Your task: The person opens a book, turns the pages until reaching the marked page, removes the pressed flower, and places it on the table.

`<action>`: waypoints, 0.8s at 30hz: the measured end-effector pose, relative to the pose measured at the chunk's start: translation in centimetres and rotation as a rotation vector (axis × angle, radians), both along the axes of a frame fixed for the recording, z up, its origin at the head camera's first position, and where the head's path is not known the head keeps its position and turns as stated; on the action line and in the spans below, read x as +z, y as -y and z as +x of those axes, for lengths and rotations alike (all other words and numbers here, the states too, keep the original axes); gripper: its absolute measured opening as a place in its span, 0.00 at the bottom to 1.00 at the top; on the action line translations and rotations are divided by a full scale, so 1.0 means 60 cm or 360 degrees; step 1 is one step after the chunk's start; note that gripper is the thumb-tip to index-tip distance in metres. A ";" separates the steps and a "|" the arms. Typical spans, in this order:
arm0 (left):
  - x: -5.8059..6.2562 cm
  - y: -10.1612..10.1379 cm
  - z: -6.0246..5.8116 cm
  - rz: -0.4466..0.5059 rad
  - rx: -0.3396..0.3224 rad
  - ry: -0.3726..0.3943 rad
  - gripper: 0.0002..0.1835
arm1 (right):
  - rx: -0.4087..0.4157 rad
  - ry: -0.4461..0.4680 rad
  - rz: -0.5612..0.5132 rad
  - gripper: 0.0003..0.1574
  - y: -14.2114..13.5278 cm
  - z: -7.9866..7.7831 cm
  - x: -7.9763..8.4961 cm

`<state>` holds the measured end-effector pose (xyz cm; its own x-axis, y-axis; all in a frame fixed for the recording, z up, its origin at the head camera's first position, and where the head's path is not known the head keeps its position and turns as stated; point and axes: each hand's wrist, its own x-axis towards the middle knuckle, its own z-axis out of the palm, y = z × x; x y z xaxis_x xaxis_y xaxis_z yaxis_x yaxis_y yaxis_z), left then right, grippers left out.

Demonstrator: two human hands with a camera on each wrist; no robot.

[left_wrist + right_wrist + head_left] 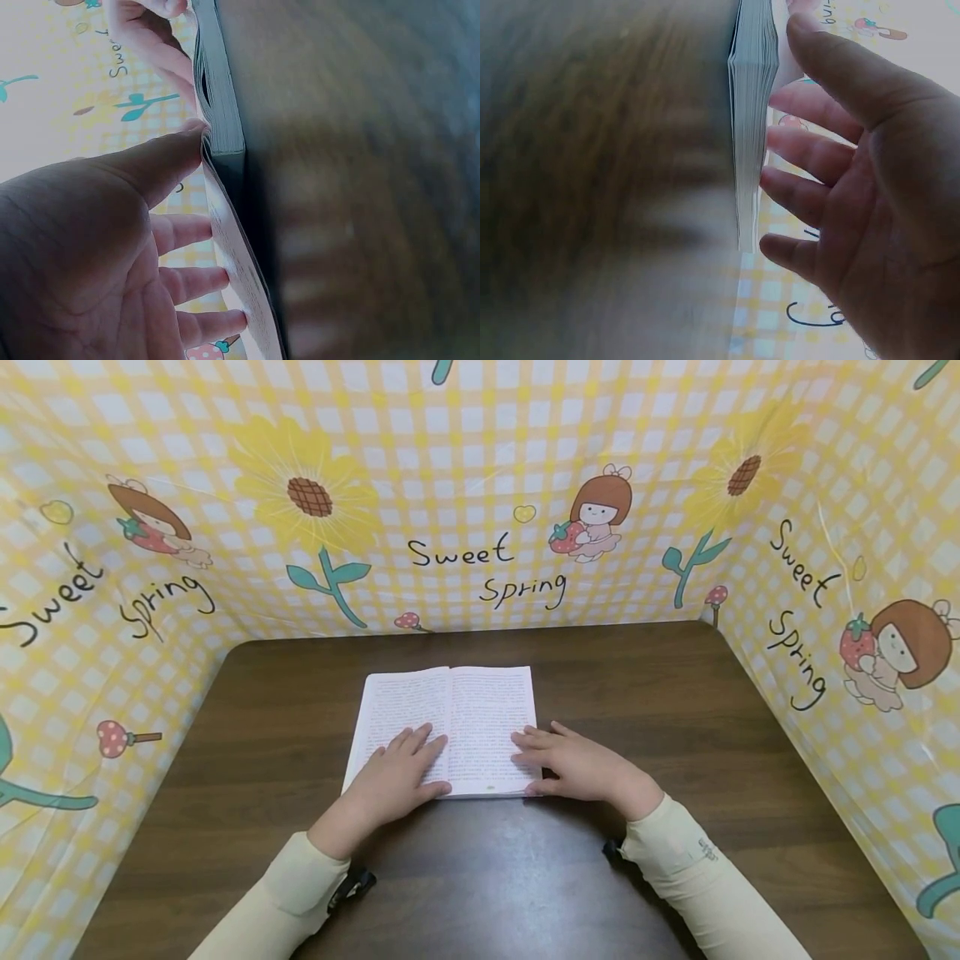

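One book, "Sweet Spring" cloth

Your left hand hides part of the book toward eight o'clock, your right hand a bit of its edge toward four. Its print is too small to read. Your sleeves run off the head view toward seven and five o'clock. The table blurs at three o'clock in your left wrist view, at nine in your right.
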<state>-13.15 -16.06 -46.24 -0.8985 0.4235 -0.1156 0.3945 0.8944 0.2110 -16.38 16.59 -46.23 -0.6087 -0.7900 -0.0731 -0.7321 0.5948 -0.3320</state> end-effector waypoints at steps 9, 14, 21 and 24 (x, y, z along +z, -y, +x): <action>0.003 0.000 -0.006 0.0040 -0.0042 -0.0121 0.43 | 0.0193 -0.0336 0.0031 0.13 0.004 0.005 0.012; -0.001 -0.004 -0.009 0.0103 -0.0189 -0.0137 0.35 | 0.0150 -0.0358 -0.0054 0.10 0.003 0.002 0.006; -0.002 -0.007 -0.007 0.0114 -0.0281 -0.0006 0.27 | -0.0033 -0.0372 -0.0259 0.08 0.005 -0.002 0.000; 0.001 -0.010 -0.005 0.0119 -0.0251 0.0055 0.29 | -0.0093 -0.0388 -0.0274 0.07 0.007 -0.001 0.001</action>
